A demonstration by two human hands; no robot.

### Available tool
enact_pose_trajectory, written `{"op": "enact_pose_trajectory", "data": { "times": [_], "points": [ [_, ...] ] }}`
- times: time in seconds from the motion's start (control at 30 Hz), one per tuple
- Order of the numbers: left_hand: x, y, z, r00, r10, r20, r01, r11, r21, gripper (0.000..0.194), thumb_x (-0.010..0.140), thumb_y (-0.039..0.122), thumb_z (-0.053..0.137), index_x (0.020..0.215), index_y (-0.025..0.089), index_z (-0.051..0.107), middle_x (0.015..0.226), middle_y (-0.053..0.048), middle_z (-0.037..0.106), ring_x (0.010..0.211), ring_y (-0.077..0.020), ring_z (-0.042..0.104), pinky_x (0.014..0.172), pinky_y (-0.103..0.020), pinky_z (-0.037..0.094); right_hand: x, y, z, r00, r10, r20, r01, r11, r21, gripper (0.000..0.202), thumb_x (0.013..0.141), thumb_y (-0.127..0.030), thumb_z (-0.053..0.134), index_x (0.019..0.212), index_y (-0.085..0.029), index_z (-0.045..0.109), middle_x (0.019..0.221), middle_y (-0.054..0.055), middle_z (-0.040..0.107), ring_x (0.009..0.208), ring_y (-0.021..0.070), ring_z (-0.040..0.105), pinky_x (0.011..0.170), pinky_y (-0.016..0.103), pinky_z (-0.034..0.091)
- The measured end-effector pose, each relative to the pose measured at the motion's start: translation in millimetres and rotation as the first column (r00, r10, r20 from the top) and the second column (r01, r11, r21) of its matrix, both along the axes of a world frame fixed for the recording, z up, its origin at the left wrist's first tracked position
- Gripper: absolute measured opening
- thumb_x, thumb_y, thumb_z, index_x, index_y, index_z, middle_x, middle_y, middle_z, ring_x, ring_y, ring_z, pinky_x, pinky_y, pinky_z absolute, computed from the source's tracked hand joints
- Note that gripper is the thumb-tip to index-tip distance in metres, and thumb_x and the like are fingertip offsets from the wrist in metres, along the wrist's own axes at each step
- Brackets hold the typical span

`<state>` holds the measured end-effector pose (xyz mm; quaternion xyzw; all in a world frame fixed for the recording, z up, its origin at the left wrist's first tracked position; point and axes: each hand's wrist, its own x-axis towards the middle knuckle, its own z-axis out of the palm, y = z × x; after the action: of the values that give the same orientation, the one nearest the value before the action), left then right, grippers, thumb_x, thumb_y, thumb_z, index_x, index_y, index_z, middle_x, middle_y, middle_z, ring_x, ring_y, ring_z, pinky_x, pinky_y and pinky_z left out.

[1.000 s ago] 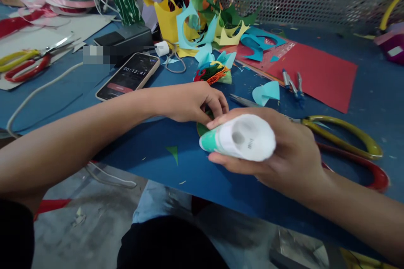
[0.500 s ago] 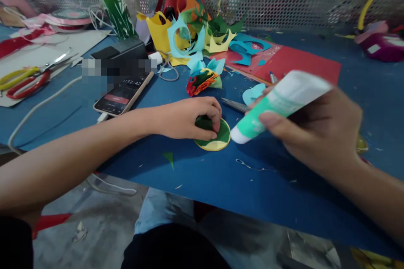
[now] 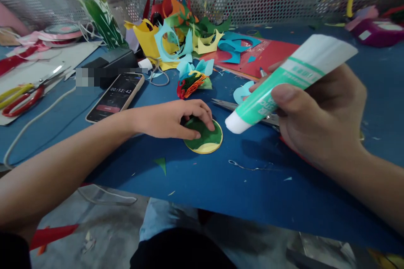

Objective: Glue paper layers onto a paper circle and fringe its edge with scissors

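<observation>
My left hand point(image 3: 179, 119) lies over a round disc point(image 3: 206, 136) on the table, its thumb and forefinger apart and touching the top. The disc is dark green with a pale yellow patch at its near side and a yellow edge. In my right hand point(image 3: 328, 105) is a green and white glue tube point(image 3: 277, 86), gripped between thumb and fingers. Its white capped end points down and left, just right of the disc and above the table. Partly hidden behind the tube are scissors point(image 3: 225, 104) and a light blue paper piece point(image 3: 242, 91).
A bundle of coloured threads point(image 3: 192, 84) lies beyond the disc. Cut paper scraps point(image 3: 172, 42) and red sheets point(image 3: 271, 56) are farther back. To the left are a phone point(image 3: 115, 96) and red-and-yellow-handled scissors point(image 3: 27, 94). A twisted wire loop point(image 3: 249, 167) lies near the table's front.
My left thumb and forefinger have spread apart over the disc. The glue tube has risen slightly and tilts more. The whole view has shifted a little.
</observation>
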<state>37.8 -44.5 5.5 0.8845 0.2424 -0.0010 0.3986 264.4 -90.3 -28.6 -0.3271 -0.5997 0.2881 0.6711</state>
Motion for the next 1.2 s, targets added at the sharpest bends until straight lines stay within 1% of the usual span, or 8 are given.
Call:
{"op": "enact_pose_trajectory", "data": {
  "times": [0.13, 0.27, 0.43, 0.6, 0.77, 0.97, 1.1, 1.2],
  "points": [
    [0, -1, 3.4, 0.999, -0.009, -0.045, 0.009, 1.000, -0.001, 0.029, 0.080, 0.016, 0.062, 0.108, 0.024, 0.062, 0.126, -0.003, 0.051, 0.117, -0.0162, 0.050, 0.100, -0.029, 0.038, -2, -1, 0.3, 0.999, 0.042, -0.016, -0.042, 0.999, -0.007, 0.018, 0.073, -0.026, 0.075, 0.090, -0.024, 0.068, 0.076, -0.006, 0.062, 0.062, 0.0092, 0.058, 0.054, 0.026, 0.050],
    [4, -4, -0.2, 0.998, 0.056, -0.027, -0.056, 0.998, 0.020, 0.024, 0.080, 0.026, 0.065, 0.104, 0.023, 0.063, 0.121, -0.003, 0.052, 0.110, -0.0174, 0.053, 0.095, -0.030, 0.040, -5, -4, 0.6, 0.998, 0.052, -0.022, -0.053, 0.998, -0.032, 0.022, 0.072, -0.023, 0.075, 0.092, -0.024, 0.067, 0.077, -0.005, 0.064, 0.062, 0.0104, 0.060, 0.054, 0.027, 0.051],
    [15, -15, -9.8, 0.986, 0.157, 0.048, -0.161, 0.984, 0.080, 0.022, 0.079, 0.033, 0.067, 0.095, 0.019, 0.063, 0.109, -0.004, 0.054, 0.097, -0.0168, 0.055, 0.087, -0.029, 0.043, -8, -5, 1.6, 0.998, 0.058, -0.017, -0.058, 0.998, -0.026, 0.023, 0.072, -0.029, 0.076, 0.092, -0.025, 0.066, 0.073, -0.006, 0.062, 0.062, 0.0111, 0.060, 0.053, 0.027, 0.051],
    [31, -29, -20.7, 0.949, 0.305, 0.080, -0.315, 0.914, 0.257, 0.030, 0.079, 0.046, 0.067, 0.084, 0.016, 0.064, 0.090, -0.003, 0.054, 0.079, -0.0164, 0.054, 0.070, -0.030, 0.042, -8, -5, 2.2, 0.999, 0.033, -0.004, -0.033, 0.999, -0.028, 0.025, 0.072, -0.034, 0.076, 0.092, -0.025, 0.065, 0.074, -0.006, 0.062, 0.062, 0.0108, 0.061, 0.055, 0.027, 0.054],
    [39, -33, -23.5, 0.939, 0.342, 0.043, -0.324, 0.837, 0.441, 0.042, 0.076, 0.058, 0.064, 0.073, 0.016, 0.059, 0.078, -0.002, 0.051, 0.072, -0.0181, 0.050, 0.066, -0.032, 0.037, -8, -6, 2.6, 1.000, 0.010, -0.014, -0.010, 1.000, -0.003, 0.023, 0.072, -0.035, 0.076, 0.090, -0.026, 0.066, 0.077, -0.006, 0.062, 0.064, 0.0105, 0.061, 0.055, 0.027, 0.055],
    [34, -25, -16.0, 0.962, 0.272, -0.008, -0.261, 0.932, 0.252, 0.041, 0.069, 0.055, 0.074, 0.083, 0.017, 0.065, 0.089, -0.003, 0.054, 0.083, -0.0198, 0.053, 0.073, -0.033, 0.040, -9, -6, 3.0, 1.000, 0.007, 0.003, -0.007, 1.000, 0.012, 0.023, 0.073, -0.035, 0.076, 0.092, -0.026, 0.066, 0.078, -0.006, 0.063, 0.064, 0.0110, 0.063, 0.057, 0.028, 0.056],
    [30, -19, -9.5, 0.972, 0.221, -0.079, -0.201, 0.959, 0.200, 0.050, 0.061, 0.055, 0.079, 0.089, 0.016, 0.063, 0.093, -0.003, 0.052, 0.084, -0.0201, 0.052, 0.070, -0.031, 0.041, -8, -7, 2.9, 0.999, 0.046, -0.016, -0.046, 0.999, 0.020, 0.020, 0.076, -0.028, 0.073, 0.094, -0.026, 0.067, 0.078, -0.007, 0.063, 0.065, 0.0101, 0.062, 0.057, 0.027, 0.055],
    [27, -16, -5.9, 0.976, 0.183, -0.121, -0.161, 0.972, 0.169, 0.058, 0.056, 0.054, 0.082, 0.094, 0.016, 0.061, 0.099, -0.004, 0.052, 0.089, -0.0210, 0.052, 0.072, -0.031, 0.041, -7, -7, 3.3, 0.999, 0.051, 0.002, -0.051, 0.999, 0.017, 0.020, 0.076, -0.031, 0.073, 0.096, -0.028, 0.068, 0.081, -0.008, 0.063, 0.067, 0.0088, 0.063, 0.059, 0.025, 0.056]
  ]
}}
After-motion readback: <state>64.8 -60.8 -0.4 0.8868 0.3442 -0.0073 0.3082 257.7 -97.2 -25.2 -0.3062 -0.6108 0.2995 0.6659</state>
